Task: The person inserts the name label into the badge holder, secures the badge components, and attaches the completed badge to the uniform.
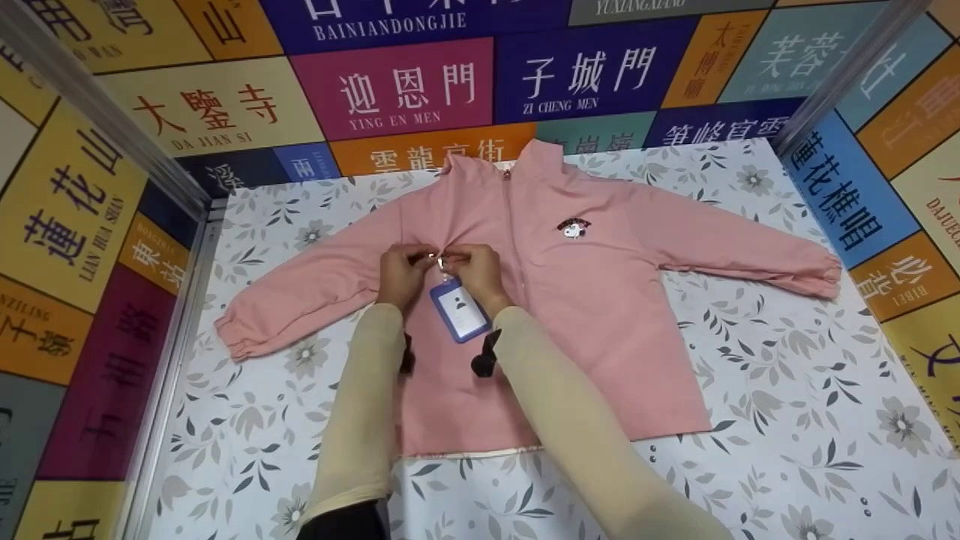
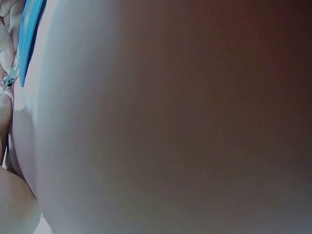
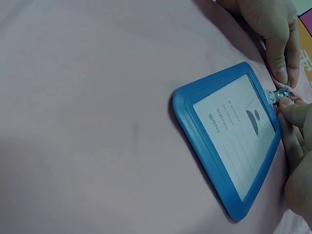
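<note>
A pink zip jacket [image 1: 600,337] lies spread out on the table, its front facing up. On the chest, left of the zip, is a blue-framed ID badge [image 1: 459,311] with a metal clip [image 3: 279,95] at its top. My right hand [image 1: 478,271] pinches the clip between thumb and fingers. Beside it, my left hand [image 1: 403,274] pinches a raised fold of the jacket's fabric, right by the clip. Fingertips cover part of the clip, so whether it grips the cloth is hidden. A blurred pale surface fills most of the left wrist view.
Floral-patterned cloth [image 1: 757,352] covers the table under the jacket. Panels with colourful lettering [image 1: 420,86] stand along the back and both sides. A small cartoon patch [image 1: 574,228] sits on the jacket's other chest side. Both sleeves stretch outward.
</note>
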Tool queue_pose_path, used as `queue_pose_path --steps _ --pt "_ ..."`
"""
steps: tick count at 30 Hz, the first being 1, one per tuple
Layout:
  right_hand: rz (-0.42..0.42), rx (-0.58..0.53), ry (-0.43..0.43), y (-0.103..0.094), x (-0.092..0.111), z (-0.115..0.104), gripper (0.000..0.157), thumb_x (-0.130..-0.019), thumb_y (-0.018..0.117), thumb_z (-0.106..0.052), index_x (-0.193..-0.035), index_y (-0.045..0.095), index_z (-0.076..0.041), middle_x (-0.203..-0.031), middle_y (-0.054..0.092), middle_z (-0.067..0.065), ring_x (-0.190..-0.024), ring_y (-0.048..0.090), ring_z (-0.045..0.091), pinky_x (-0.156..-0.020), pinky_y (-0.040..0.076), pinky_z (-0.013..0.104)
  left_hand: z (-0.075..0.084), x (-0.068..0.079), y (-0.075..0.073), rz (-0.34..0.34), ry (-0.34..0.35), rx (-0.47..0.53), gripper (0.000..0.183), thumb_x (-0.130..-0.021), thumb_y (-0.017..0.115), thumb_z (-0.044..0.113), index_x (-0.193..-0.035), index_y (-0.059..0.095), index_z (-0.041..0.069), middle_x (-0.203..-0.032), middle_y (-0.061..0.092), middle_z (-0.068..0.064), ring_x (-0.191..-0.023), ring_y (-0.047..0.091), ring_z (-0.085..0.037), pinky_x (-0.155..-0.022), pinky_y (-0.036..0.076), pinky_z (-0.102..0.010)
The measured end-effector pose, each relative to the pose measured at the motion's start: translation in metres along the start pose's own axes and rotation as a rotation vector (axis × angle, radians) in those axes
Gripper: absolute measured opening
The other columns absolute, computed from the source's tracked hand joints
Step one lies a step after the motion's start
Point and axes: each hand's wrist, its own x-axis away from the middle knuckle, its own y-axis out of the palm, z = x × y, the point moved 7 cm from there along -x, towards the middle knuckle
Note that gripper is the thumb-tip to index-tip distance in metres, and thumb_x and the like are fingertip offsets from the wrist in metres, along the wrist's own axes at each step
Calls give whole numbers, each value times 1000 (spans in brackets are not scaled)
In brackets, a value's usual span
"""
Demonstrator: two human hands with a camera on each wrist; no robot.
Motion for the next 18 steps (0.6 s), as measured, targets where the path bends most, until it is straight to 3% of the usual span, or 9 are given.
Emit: queue_pose_path --steps 18 --pt "-3 36 -17 0 0 -2 27 -81 66 12 -104 75 3 -94 77 17 -85 75 27 -72 59 25 1 -1 1 -33 16 -52 14 -85 72 0 -94 80 6 -95 77 -11 -94 71 -26 -91 54 -38"
